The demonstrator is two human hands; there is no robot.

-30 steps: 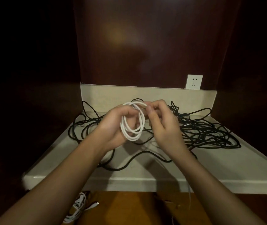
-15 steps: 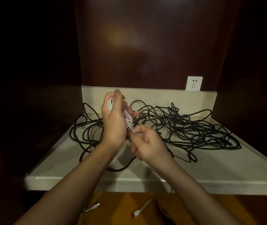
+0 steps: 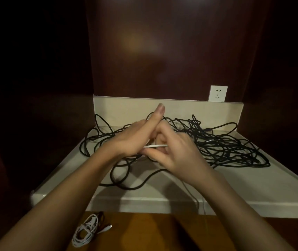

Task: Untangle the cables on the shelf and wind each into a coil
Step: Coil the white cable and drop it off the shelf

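Note:
A tangle of black cable (image 3: 226, 147) sprawls over the pale shelf (image 3: 144, 201). Above it my two hands meet over a white cable (image 3: 156, 146). My left hand (image 3: 133, 136) shows its back with the thumb pointing up. It holds the wound part of the white cable, which is mostly hidden behind it. My right hand (image 3: 177, 153) pinches a short straight stretch of the white cable that runs across to the left hand. A thin white tail trails from the right hand down over the shelf's front edge.
A second white cable (image 3: 86, 230) lies bundled on the wooden surface below the shelf, at the lower left. A white wall socket (image 3: 217, 93) sits above the shelf's back lip on the right. Dark wood panels close in both sides.
The white coil, plainly seen a second ago, is now hidden behind my left hand. My right hand dropped below the coil, then came back up level with the left, drawing a strand across.

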